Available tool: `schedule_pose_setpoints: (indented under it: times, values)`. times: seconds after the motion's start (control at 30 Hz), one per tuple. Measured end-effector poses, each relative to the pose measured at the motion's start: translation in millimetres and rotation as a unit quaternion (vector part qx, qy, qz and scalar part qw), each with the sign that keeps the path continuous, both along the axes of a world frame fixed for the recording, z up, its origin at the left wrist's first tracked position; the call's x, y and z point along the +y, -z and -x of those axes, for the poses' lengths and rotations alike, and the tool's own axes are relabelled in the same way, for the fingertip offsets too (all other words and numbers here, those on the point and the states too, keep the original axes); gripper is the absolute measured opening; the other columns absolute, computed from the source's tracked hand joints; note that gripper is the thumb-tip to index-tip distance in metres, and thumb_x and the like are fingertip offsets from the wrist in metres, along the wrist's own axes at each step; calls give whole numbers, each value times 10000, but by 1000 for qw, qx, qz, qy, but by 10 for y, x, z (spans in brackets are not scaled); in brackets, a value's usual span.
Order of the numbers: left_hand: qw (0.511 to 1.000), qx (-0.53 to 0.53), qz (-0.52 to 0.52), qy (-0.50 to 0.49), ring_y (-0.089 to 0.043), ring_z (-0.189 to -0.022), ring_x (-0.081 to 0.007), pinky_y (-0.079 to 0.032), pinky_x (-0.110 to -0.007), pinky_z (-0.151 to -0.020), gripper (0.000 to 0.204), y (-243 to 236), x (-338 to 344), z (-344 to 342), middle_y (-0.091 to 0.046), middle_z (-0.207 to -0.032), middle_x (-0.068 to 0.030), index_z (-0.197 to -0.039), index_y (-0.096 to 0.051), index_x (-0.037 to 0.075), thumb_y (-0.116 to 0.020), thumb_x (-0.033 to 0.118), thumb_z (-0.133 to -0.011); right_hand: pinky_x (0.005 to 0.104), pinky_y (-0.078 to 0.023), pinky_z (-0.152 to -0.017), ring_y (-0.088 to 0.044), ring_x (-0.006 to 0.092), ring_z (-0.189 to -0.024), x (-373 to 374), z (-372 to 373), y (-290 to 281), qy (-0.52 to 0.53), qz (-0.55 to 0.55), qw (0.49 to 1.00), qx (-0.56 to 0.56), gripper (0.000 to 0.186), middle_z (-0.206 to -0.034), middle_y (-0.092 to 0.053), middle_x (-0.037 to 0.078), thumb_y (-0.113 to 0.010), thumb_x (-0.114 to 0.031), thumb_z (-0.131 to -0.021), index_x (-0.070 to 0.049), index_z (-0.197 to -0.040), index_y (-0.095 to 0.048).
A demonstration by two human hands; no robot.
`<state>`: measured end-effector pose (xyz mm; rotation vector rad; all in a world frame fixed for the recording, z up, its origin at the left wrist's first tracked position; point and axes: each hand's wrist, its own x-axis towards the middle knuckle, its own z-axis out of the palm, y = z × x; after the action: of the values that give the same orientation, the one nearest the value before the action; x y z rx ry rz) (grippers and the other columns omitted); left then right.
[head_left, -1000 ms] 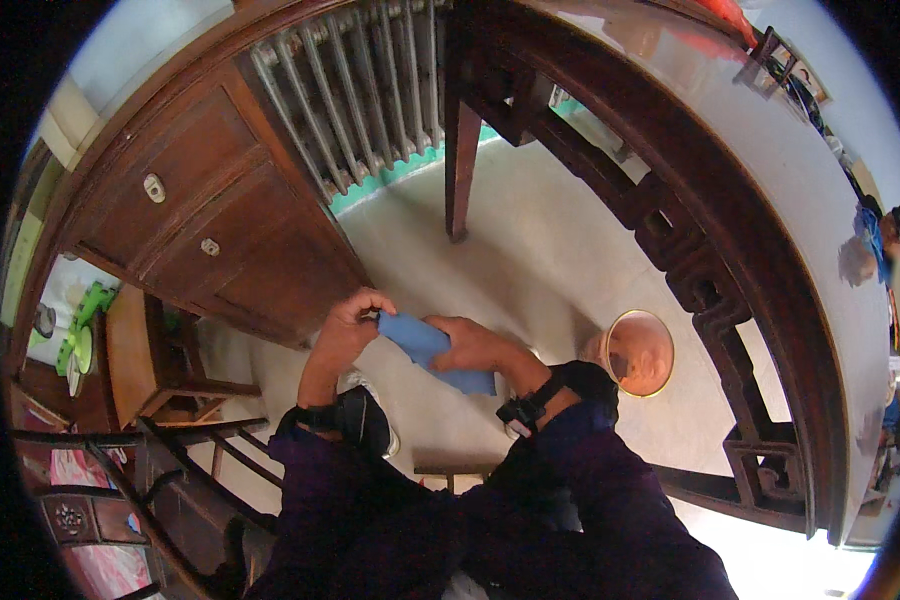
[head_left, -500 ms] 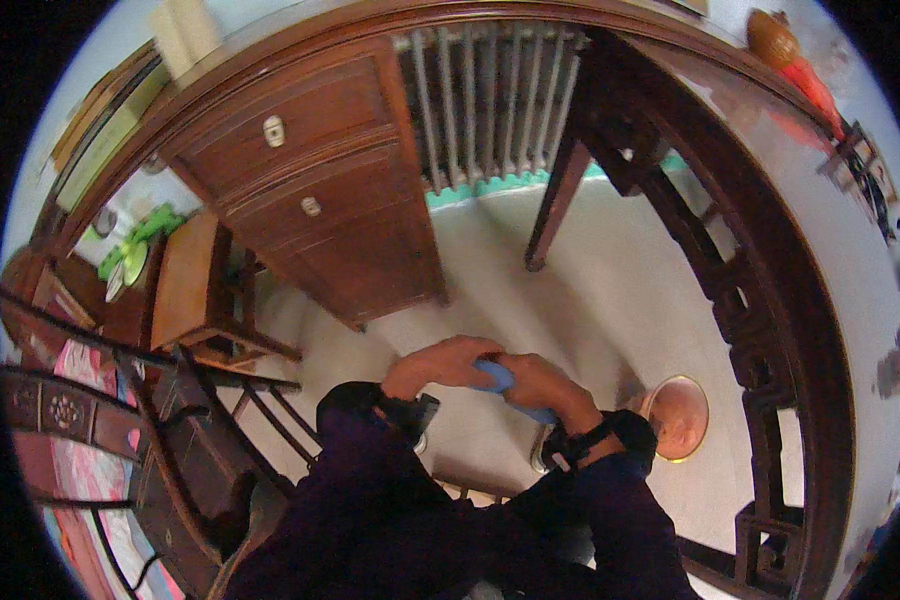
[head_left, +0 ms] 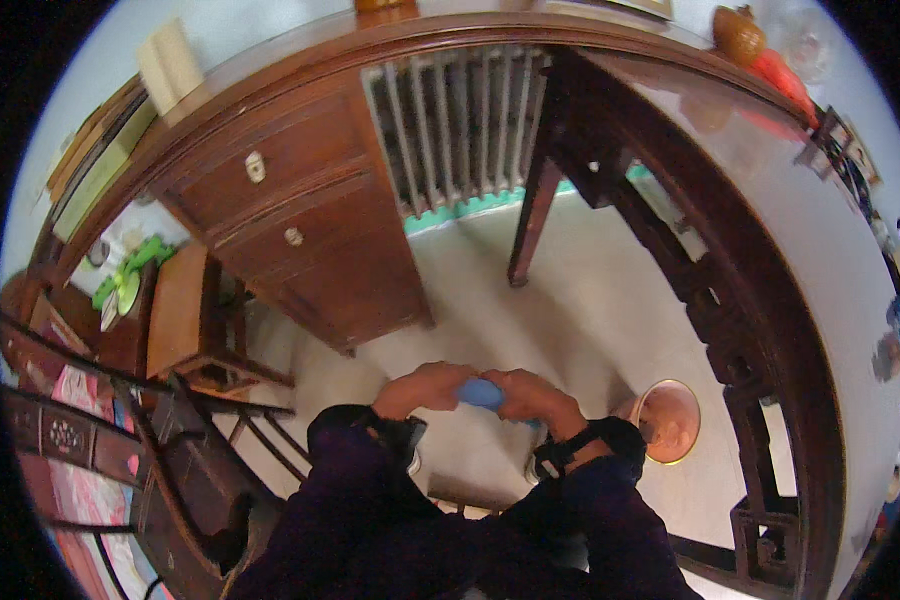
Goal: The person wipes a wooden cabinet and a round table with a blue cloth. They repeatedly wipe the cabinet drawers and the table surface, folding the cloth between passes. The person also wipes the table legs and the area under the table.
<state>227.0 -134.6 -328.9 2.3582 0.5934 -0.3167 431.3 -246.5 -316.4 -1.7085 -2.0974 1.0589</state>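
Observation:
Both of my hands meet low in the middle of the view, in front of my lap. Between them is a blue, soft-looking thing, seemingly a cloth (head_left: 481, 394). My left hand (head_left: 433, 387) closes round one end of it. The fingers of my right hand (head_left: 530, 396) wrap the other end, and a bit of blue shows below that hand. Its full shape is hidden by my grip. Dark bands circle both wrists.
A pinkish round bin (head_left: 694, 435) with a pale rim stands on the floor to the right. Ahead are a dark wooden drawer cabinet (head_left: 315, 265) and a radiator (head_left: 460, 140). A carved table (head_left: 760, 330) is at right, a dark chair (head_left: 185, 500) at left.
My hands have shifted slightly left and down, and more of the blue cloth shows between them. The furniture has moved a little in the view as my head turned.

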Motion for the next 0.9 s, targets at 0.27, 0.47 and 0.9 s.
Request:
schedule_pose_setpoints:
  times: [0.27, 0.47, 0.9]
  values:
    - [998, -6, 52, -37, -658, -1015, -391, -514, -473, -875, 607, -396, -62, 60, -692, -1103, -170, -1308, -557, 97, -733, 187, -734, 437, -535, -846, -663, 383, -962, 22, -117, 177, 57, -114, 991, 44, 366, -1015, -700, 178, -693, -64, -720, -58, -1084, -661]
    - [978, -174, 61, -96, -652, -1016, -402, -515, -466, -884, 614, -444, -350, -125, -686, -1092, -187, -1292, -544, 57, -770, 246, -753, 378, -531, -868, -682, 299, -998, -19, -130, -61, 112, -98, 977, 150, 462, -1097, -704, 151, -685, -29, -732, -70, -1191, -663]
    - [745, -343, -153, -552, -683, -984, -348, -529, -443, -860, 578, -1093, 490, 957, -690, -1062, -235, -1246, -520, -21, -754, 303, -827, 285, -536, -607, -591, 120, -642, -116, -239, -148, 248, -48, 921, 295, 402, -817, -602, 41, -612, -23, -881, 6, -1282, -608]
